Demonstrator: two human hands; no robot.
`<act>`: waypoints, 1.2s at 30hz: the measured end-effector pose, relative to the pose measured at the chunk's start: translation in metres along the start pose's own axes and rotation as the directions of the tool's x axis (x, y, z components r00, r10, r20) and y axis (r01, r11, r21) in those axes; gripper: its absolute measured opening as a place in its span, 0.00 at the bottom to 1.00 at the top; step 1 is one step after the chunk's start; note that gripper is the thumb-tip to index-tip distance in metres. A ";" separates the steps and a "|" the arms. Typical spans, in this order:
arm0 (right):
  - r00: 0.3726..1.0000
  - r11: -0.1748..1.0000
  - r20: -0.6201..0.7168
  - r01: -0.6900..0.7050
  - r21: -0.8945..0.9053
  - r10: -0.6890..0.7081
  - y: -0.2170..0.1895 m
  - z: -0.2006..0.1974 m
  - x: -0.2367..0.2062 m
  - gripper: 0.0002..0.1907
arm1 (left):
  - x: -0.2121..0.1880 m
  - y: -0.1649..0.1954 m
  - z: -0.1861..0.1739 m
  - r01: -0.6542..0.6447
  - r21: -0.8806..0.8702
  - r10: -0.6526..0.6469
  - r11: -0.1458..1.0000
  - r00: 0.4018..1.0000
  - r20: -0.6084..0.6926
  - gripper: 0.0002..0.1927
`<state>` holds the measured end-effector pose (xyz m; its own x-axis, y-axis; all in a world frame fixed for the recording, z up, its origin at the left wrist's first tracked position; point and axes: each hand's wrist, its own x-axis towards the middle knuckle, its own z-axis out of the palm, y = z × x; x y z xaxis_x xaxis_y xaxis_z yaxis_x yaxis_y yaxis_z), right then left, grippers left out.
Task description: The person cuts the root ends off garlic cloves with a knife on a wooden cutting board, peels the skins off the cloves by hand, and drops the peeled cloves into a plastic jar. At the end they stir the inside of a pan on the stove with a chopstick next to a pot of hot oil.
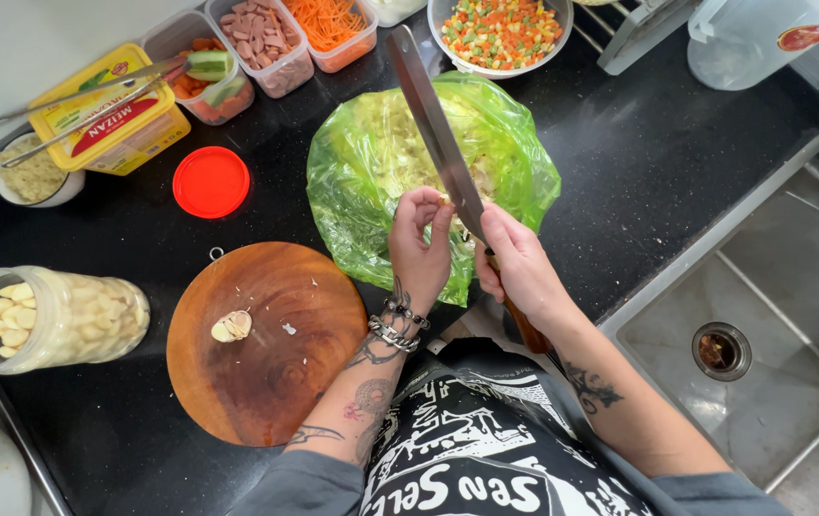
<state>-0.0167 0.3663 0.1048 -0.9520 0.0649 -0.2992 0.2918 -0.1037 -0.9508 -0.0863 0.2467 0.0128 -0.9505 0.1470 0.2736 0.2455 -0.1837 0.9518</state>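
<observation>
Peeling step: the right hand [514, 263] grips the knife [438, 134]; left hand [419, 239] fingers pinch a garlic clove [442, 201] above the green bag [514, 153]. Next move likely needs careful blade control.

Yellow rectangular tub [108, 112] with red-green label, upper left.

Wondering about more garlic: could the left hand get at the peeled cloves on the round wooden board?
Probably yes. The left hand pinches something small by the knife, and the cloves lie uncovered on the board beside that arm, nothing between.
</observation>
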 end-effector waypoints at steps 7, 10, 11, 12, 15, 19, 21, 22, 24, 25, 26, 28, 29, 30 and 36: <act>0.997 0.998 -0.044 0.057 0.001 -0.056 0.008 0.003 0.005 0.27 | 0.004 0.009 -0.001 -0.045 0.142 0.050 0.989 0.998 -0.033 0.09; 0.995 0.997 -0.070 0.074 -0.038 -0.076 0.011 0.003 0.009 0.27 | 0.005 0.013 -0.001 -0.064 0.183 0.072 0.981 0.997 -0.034 0.09; 0.994 0.996 -0.077 0.072 -0.058 -0.076 0.012 0.003 0.009 0.27 | 0.004 0.015 -0.002 -0.046 0.193 0.054 0.980 0.998 -0.035 0.08; 0.993 0.995 -0.079 0.077 -0.069 -0.082 0.012 0.003 0.010 0.26 | 0.005 0.016 -0.003 -0.028 0.200 0.036 0.979 0.999 -0.034 0.08; 0.993 0.995 -0.081 0.080 -0.065 -0.085 0.012 0.000 0.009 0.26 | 0.004 0.018 -0.004 -0.026 0.220 0.028 0.975 1.000 -0.003 0.08; 0.993 0.995 -0.045 0.104 -0.007 -0.105 0.008 -0.006 0.004 0.26 | 0.007 0.014 -0.004 0.015 0.098 -0.012 0.995 1.000 -0.028 0.07; 0.992 0.992 -0.018 0.123 -0.011 -0.123 0.006 -0.008 0.003 0.27 | 0.008 0.012 -0.002 0.025 0.055 -0.023 0.998 0.999 -0.024 0.07; 0.992 0.992 0.001 0.127 -0.015 -0.127 0.005 -0.008 0.003 0.27 | 0.008 0.011 -0.002 0.030 0.034 -0.030 0.999 0.999 -0.022 0.07; 0.993 0.993 0.008 0.116 -0.023 -0.116 0.004 -0.008 0.002 0.27 | 0.008 0.010 -0.002 0.022 0.002 -0.022 1.000 1.000 -0.011 0.07; 0.995 0.994 -0.003 0.102 -0.028 -0.103 0.004 -0.007 0.003 0.27 | 0.008 0.010 -0.003 0.018 -0.015 -0.018 1.000 1.000 -0.007 0.07; 0.996 0.996 -0.013 0.089 -0.033 -0.089 0.005 -0.007 0.003 0.27 | 0.007 0.010 -0.003 0.007 -0.019 -0.007 1.000 1.000 -0.001 0.07; 0.996 0.995 -0.020 0.091 -0.041 -0.092 0.005 -0.007 0.005 0.26 | 0.006 0.012 -0.006 -0.012 -0.026 0.012 1.000 1.000 0.009 0.07; 0.996 0.995 -0.024 0.090 -0.045 -0.091 0.006 -0.007 0.005 0.25 | 0.006 0.014 -0.006 -0.021 0.018 0.021 1.000 1.000 0.007 0.07; 0.995 0.992 -0.021 0.098 -0.075 -0.100 0.006 -0.008 0.004 0.25 | 0.006 0.015 -0.007 -0.032 0.062 0.032 0.998 0.999 0.005 0.07; 0.991 0.983 0.010 0.134 -0.122 -0.133 0.005 -0.012 0.003 0.23 | 0.008 0.027 -0.011 -0.050 0.248 0.051 0.967 0.999 0.001 0.07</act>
<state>-0.0167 0.3781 0.0983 -0.9833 0.0681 -0.1688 0.1710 0.0277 -0.9849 -0.0890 0.2325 0.0387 -0.9366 0.1387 0.3219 0.3320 0.0562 0.9416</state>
